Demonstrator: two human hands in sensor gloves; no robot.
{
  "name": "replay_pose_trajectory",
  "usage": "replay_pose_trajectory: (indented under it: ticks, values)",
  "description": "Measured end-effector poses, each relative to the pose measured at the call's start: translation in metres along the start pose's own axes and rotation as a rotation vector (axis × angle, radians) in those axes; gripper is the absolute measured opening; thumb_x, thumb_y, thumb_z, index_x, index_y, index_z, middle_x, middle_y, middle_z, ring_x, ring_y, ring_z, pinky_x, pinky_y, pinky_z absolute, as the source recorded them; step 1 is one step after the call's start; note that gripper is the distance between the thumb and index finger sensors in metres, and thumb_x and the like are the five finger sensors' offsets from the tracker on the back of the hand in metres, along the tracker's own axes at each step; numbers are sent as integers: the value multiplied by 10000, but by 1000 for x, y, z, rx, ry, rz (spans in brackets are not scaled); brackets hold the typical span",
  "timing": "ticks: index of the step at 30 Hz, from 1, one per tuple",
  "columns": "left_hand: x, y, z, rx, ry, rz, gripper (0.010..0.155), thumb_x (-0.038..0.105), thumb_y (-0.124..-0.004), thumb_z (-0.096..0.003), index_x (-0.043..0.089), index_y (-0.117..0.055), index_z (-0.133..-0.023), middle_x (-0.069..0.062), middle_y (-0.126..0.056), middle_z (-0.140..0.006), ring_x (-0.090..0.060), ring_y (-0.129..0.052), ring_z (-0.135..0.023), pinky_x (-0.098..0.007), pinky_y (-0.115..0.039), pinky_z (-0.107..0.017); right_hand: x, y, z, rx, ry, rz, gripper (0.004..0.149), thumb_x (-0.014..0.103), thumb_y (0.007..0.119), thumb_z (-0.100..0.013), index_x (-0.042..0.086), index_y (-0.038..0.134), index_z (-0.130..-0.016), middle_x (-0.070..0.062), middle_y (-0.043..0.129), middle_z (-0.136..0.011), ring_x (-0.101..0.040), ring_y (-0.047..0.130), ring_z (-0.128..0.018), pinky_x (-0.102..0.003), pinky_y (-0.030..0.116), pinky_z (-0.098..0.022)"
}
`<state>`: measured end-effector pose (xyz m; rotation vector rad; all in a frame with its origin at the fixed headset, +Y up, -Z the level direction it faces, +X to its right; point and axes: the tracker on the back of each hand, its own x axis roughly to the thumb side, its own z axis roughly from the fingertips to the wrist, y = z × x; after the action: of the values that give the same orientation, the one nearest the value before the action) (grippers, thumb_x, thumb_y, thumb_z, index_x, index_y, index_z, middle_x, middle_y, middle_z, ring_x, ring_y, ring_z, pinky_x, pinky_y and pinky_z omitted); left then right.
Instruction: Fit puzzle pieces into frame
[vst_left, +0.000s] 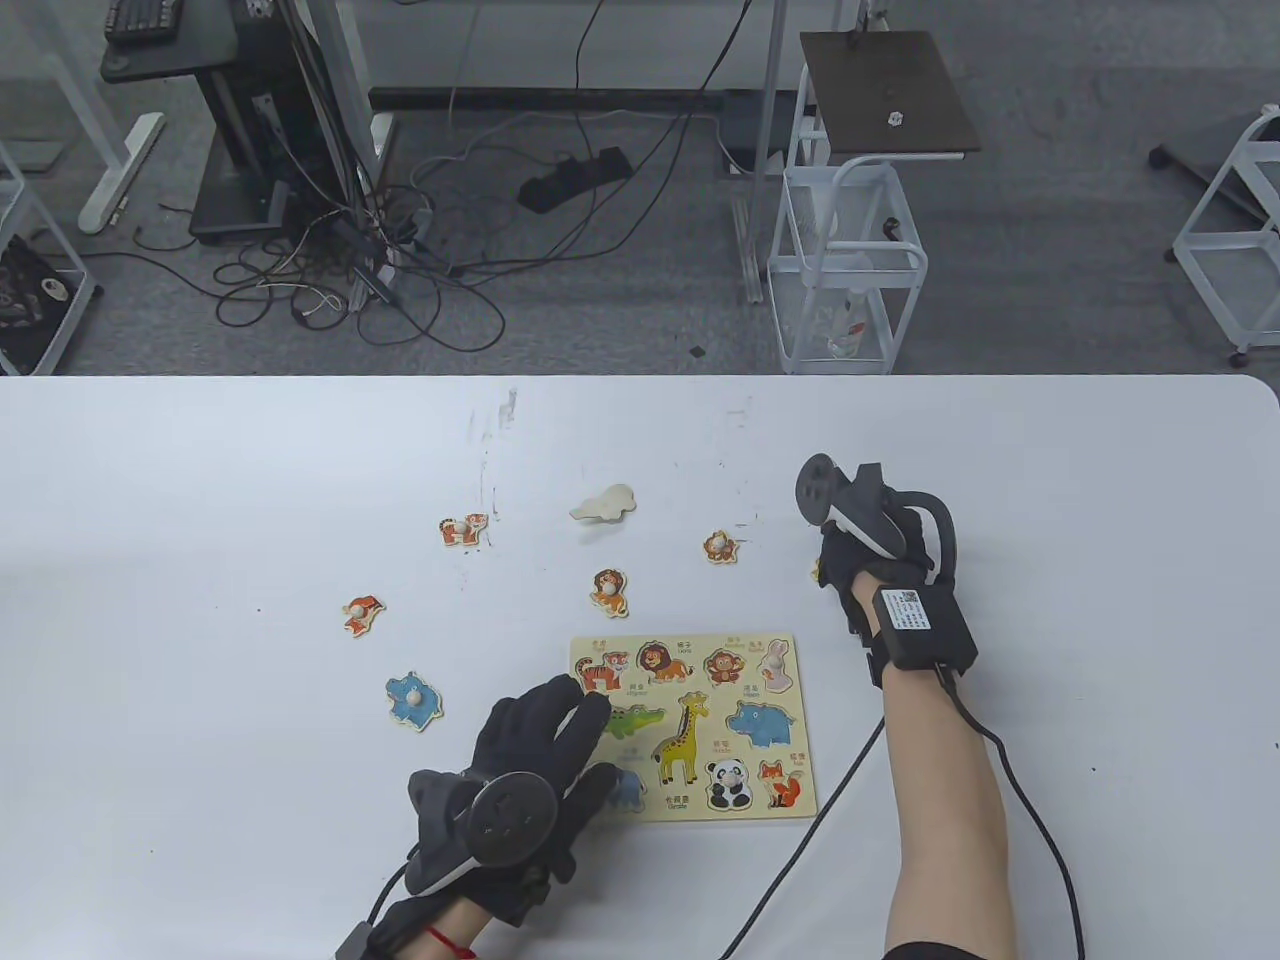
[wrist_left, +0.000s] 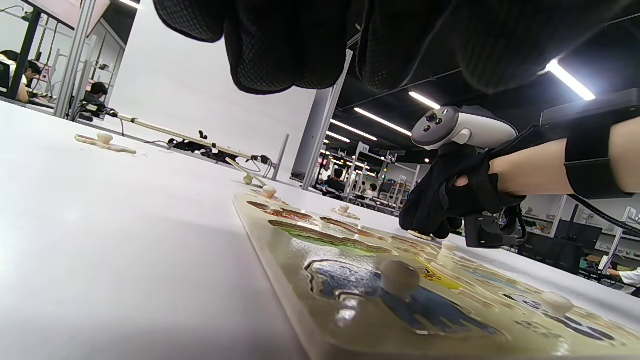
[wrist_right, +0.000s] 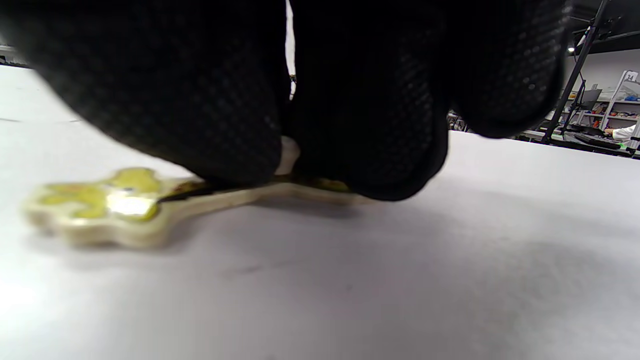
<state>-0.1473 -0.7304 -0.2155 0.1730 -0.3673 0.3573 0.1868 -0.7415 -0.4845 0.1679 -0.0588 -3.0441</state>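
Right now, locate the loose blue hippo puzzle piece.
The blue hippo piece lies on the white table in the table view, left of the wooden frame, beside the left hand.

Animal-picture frame (vst_left: 790, 650), six scattered pieces (vst_left: 608, 590)

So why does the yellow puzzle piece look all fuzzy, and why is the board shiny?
Right wrist view: the yellow piece sits too close to the lens, so it blurs, with a bright glare spot; the right hand darkens the top. Left wrist view: ceiling lights glint off the glossy board. Table view: sharp, evenly lit.
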Motion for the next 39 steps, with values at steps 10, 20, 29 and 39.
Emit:
replay_pose_trajectory:
  ticks: [10,20,29,39]
  values:
    - [-1,-2,0,6,3,1,629,576,-765,-445,332,-704,-1021,-98,-641,-1134,-337,-776,-1007,-523,-563,-783,-17,-34,22,30,3,-252,443,327,1014,-281,212,986,-708,-81,1001,-705,-272,1086,-402,-566,845,-454]
    - [9,2,4,50,-67,14,644,561,-818,-419,357,-692,-1017,-44,-629,-1143,-294,-763,-1033,-500,-562,-794,-23,-69,119,90,-199,-770,449,327,1011,-290,202,982,-721,-91,997,-709,-274,1085,-403,-564,860,-430]
    - [32,3,9,89,-202,32,686,562,-824,-408,377,-633,-1040,4,-650,-1141,-259,-791,-1037,-463,-598,-800,0,-38,205,186,-294,-1218,449,326,1009,-298,192,981,-725,-98,994,-709,-277,1082,-399,-561,862,-419]
    - [50,5,13,167,-238,83,725,474,-813,-423,259,-546,-1062,-78,-667,-1121,-278,-864,-1000,-457,-678,-764,46,-1,231,292,-295,-1668,457,327,1008,-303,184,971,-736,-108,984,-711,-272,1080,-387,-550,870,-399]
